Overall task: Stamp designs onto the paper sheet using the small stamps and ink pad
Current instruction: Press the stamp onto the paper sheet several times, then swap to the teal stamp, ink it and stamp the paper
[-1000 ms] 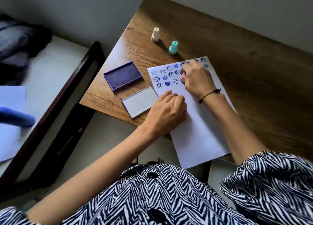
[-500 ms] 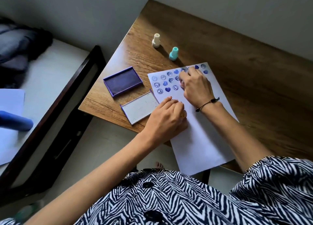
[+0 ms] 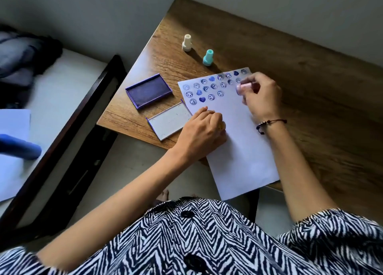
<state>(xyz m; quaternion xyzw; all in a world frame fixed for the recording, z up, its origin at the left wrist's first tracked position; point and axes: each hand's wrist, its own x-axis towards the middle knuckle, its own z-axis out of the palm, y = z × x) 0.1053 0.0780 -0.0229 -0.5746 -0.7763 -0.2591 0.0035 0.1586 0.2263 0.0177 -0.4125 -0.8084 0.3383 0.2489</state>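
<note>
Though blurred, the right hand [image 3: 261, 96] pinches a pink stamp [image 3: 243, 88] over the paper sheet [image 3: 238, 150] — the left hand [image 3: 202, 132], fisted, hides something yellow.

1. I see a wooden desk [image 3: 310, 71] with its far edge against a grey wall [image 3: 269, 3].
2. Pale floor [image 3: 128, 171] lies below the desk's near edge.
3. A dark-framed bed [image 3: 68, 117] stands left.
</note>
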